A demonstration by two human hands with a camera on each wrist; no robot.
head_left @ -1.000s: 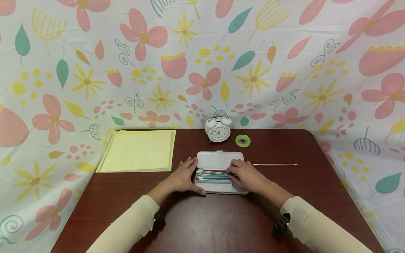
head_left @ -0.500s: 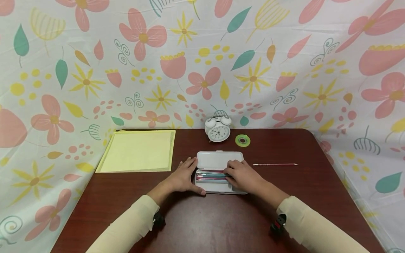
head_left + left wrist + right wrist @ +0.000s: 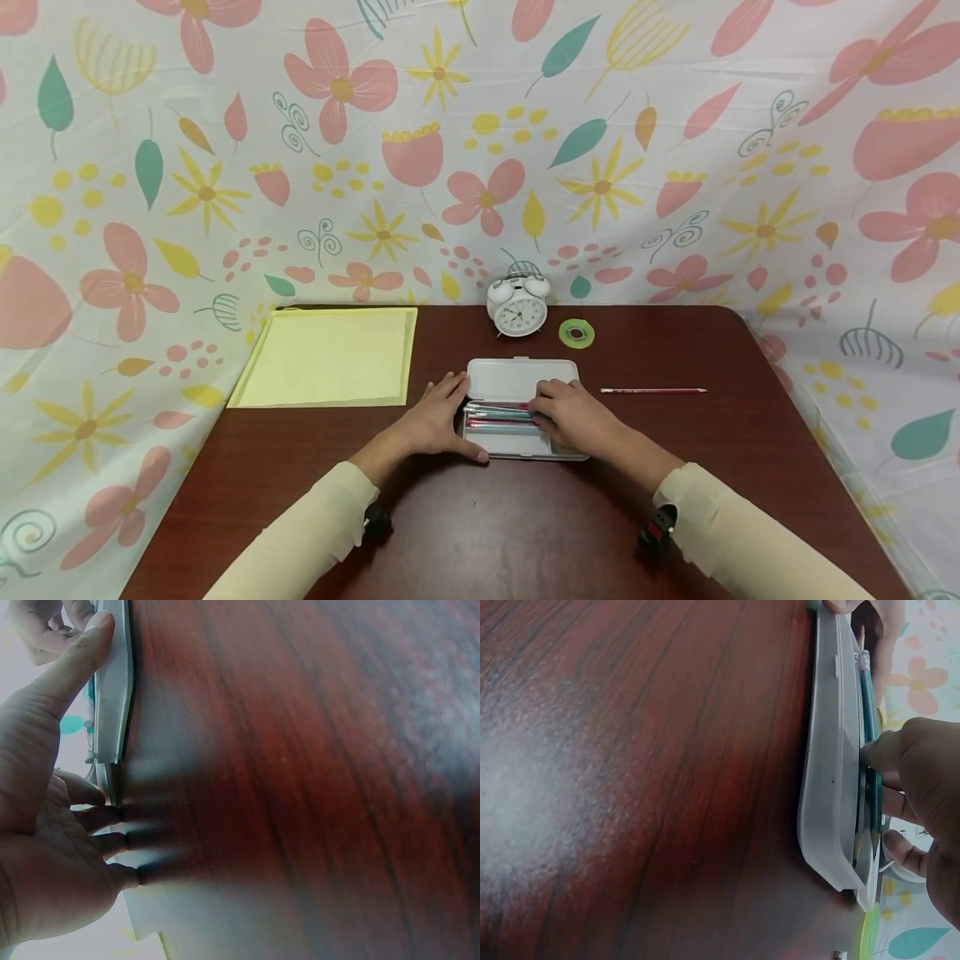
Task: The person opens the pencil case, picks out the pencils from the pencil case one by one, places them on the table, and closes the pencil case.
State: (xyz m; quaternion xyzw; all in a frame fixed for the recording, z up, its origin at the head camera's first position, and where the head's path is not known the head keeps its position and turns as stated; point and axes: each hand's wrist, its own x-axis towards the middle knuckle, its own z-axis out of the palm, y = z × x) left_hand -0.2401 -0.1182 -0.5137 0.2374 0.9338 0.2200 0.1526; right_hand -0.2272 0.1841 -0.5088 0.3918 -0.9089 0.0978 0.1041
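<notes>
A white pencil case (image 3: 512, 380) lies open on the table with its lid folded back. Several pencils (image 3: 497, 415), teal, red and blue, lie in its rear part, erasers toward the left. My left hand (image 3: 431, 423) spans the left front corner, thumb along the front edge and spread fingertips down on the table beside the case. With thumb and fingers, my right hand (image 3: 572, 415) pinches pencils near the right end; in the right wrist view the thumb is against a teal pencil (image 3: 869, 694). That hand hides the pencils' right ends in the head view.
A red pencil (image 3: 652, 391) lies right of the case. Behind stand a white alarm clock (image 3: 517, 308) and a round green-rimmed roll (image 3: 576, 333). Yellow paper sheets (image 3: 326, 358) lie at the back left of the brown table (image 3: 480, 533). Flowered cloth (image 3: 480, 150) hangs behind.
My right hand has shifted slightly left over the pencils, and the pencils have moved closer together inside the case. My left hand stays where it was.
</notes>
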